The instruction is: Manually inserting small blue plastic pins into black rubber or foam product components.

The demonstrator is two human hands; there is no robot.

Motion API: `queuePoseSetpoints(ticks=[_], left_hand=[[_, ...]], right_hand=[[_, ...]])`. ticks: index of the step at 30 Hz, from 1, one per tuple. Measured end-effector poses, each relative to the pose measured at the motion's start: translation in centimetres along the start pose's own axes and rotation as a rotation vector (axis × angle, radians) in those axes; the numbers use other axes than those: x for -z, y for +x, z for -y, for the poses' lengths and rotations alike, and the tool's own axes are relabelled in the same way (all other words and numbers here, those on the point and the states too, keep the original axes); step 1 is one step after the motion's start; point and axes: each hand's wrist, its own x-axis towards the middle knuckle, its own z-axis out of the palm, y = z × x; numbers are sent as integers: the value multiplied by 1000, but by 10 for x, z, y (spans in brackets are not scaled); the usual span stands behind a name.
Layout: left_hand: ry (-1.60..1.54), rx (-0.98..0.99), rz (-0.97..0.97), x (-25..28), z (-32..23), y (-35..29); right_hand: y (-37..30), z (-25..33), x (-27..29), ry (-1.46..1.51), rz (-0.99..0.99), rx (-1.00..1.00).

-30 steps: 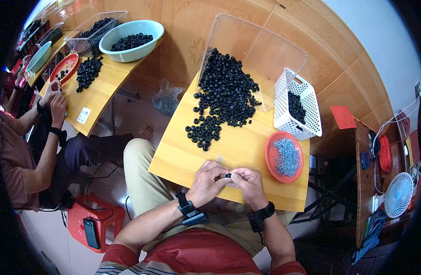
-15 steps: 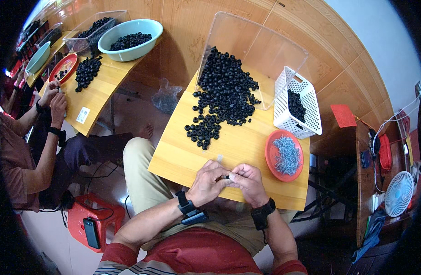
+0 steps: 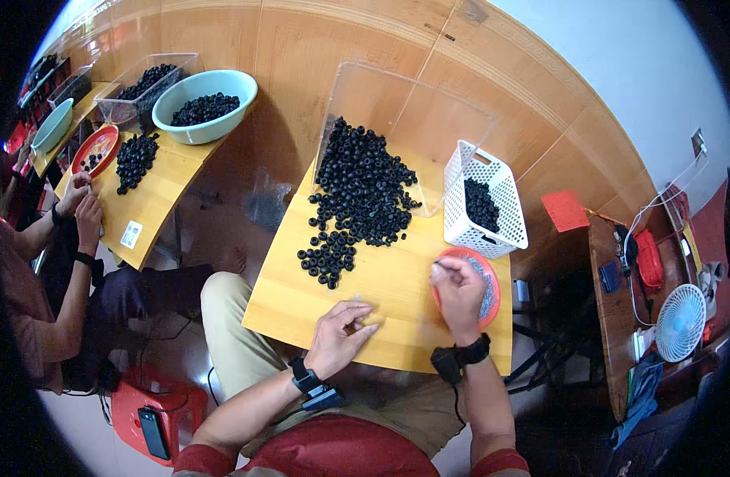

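My left hand point(image 3: 338, 340) is above the near edge of the wooden table point(image 3: 389, 314), thumb and fingers apart with nothing between them. My right hand point(image 3: 462, 299) hovers over the red plate point(image 3: 496, 306), partly hiding it and the small blue-grey pieces in it. Its fingertips are pinched together; a small black piece point(image 3: 437, 261) shows at them, slightly blurred. A heap of black ring-shaped parts point(image 3: 361, 179) spreads from a clear plastic bin point(image 3: 416, 99) tipped on its side. A smaller group of these rings point(image 3: 327, 258) lies nearer to me.
A white perforated basket point(image 3: 486, 234) holding black parts stands behind the red plate. At the left, a co-worker's hands point(image 3: 87, 211) work at another table with a pale green basin point(image 3: 204, 131). A fan point(image 3: 681, 322) stands at the right; a red stool point(image 3: 154, 409) carries a phone.
My hands have parted. The right moved right and forward over the red plate with the small black piece; the left opened near the table edge. The whole view has shifted slightly.
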Motion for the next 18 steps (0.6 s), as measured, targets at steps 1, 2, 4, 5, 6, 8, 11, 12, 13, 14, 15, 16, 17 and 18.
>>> queuePoseSetpoints(ticks=[1, 2, 4, 5, 6, 8, 11, 12, 13, 14, 15, 16, 17, 18], left_hand=[[13, 16, 14, 0, -1, 0], [24, 33, 29, 0, -1, 0], [43, 34, 31, 2, 1, -1], [25, 22, 38, -2, -2, -1], [18, 18, 28, -1, -2, 0], [1, 18, 30, -4, 1, 0], [15, 32, 47, -3, 2, -1], [42, 29, 62, -2, 1, 0], [51, 36, 58, 2, 0, -1], [65, 18, 51, 2, -1, 0], [86, -1, 40, 4, -1, 0], [86, -6, 43, 1, 0, 0], [56, 10, 47, -2, 3, 0], [26, 25, 50, -5, 4, 1]], right_hand=[[22, -5, 13, -58, -80, 53], [45, -7, 26, -116, -160, 104], [87, 11, 42, -347, -242, 119], [106, 5, 60, -509, -284, 188], [120, 5, 62, -658, -310, 258], [119, 2, 72, -650, -322, 262], [96, -14, 42, -207, -51, 31], [85, -13, 25, -286, 68, 109], [76, -4, 6, -287, 234, -71], [67, 3, -7, -386, 284, 6], [63, 7, -17, -479, 337, 89], [65, -2, -19, -479, 332, 90], [68, -20, -23, -559, 340, 157], [73, -36, -26, -642, 349, 225]])
